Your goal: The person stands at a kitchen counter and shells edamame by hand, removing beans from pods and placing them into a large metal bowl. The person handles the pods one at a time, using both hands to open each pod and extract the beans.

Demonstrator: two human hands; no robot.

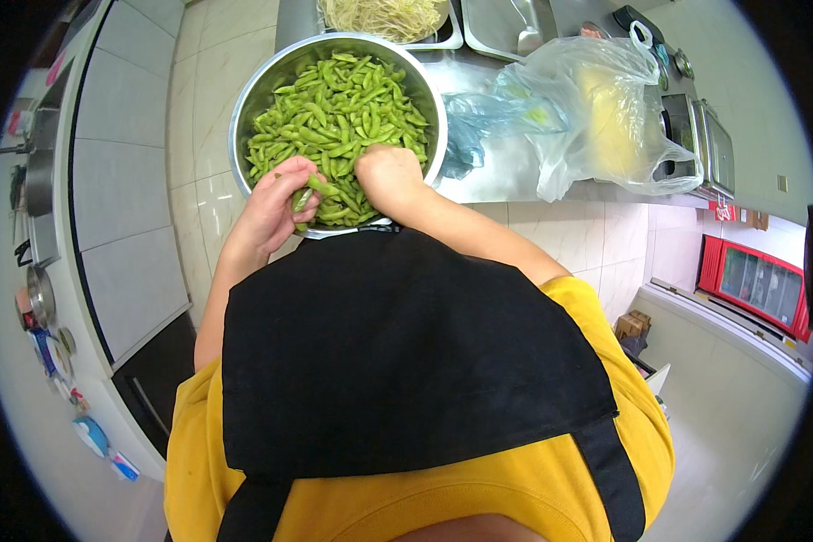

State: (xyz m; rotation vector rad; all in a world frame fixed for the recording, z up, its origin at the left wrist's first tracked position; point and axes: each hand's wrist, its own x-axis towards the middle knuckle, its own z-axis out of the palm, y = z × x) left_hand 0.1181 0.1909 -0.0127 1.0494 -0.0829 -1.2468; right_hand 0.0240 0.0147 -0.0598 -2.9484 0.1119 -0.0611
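A large round metal bowl (238,125) stands before me, filled with green edamame pods (342,112). At its near left rim, my left hand (281,203) is closed around a few pods, which stick out between thumb and fingers. My right hand (389,177) rests, curled, on the pods at the near right part of the bowl. Its fingertips face down into the heap and are hidden, so whether it grips a pod does not show.
Bean sprouts (386,17) lie in a tray behind the bowl, beside a metal tray (481,27) with a spatula (528,37). On the steel counter (501,179) at right are a bluish plastic bag (474,122) and a clear bag (555,81) around something yellow. A cabinet (122,176) stands left.
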